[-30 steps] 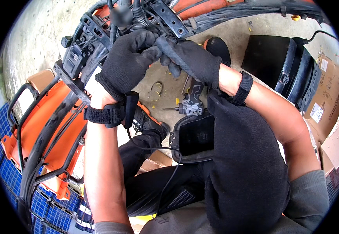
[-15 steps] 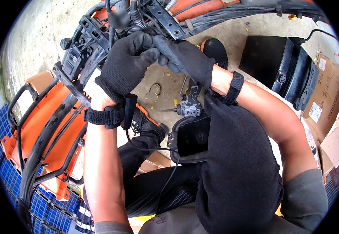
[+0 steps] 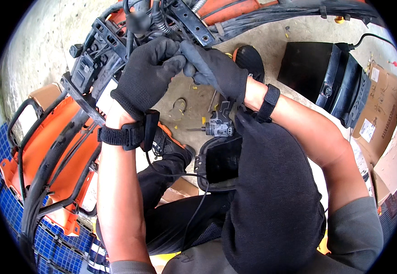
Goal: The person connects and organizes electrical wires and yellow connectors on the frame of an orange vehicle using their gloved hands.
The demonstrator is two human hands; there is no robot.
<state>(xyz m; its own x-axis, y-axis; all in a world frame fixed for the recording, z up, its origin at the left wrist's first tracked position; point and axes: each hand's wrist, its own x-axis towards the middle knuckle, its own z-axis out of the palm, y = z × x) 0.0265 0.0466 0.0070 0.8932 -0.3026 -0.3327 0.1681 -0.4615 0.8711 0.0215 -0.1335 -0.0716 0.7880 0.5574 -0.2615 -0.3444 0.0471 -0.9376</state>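
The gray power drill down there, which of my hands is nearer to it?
Your right. In the picture, your right hand is above the drill; your left hand is farther off, up and to the drill's left.

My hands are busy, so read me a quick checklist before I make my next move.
1. Left grip and right grip gloved: ok.
2. Grips close together: ok.
3. Anything pinched between them: cannot tell, hidden from view.
4. Drill set down, out of both grips: ok.
5. Cable from left wristband secured: not ok, it hangs slack.
6. Floor free of scraps: not ok, yellow bits lie about.
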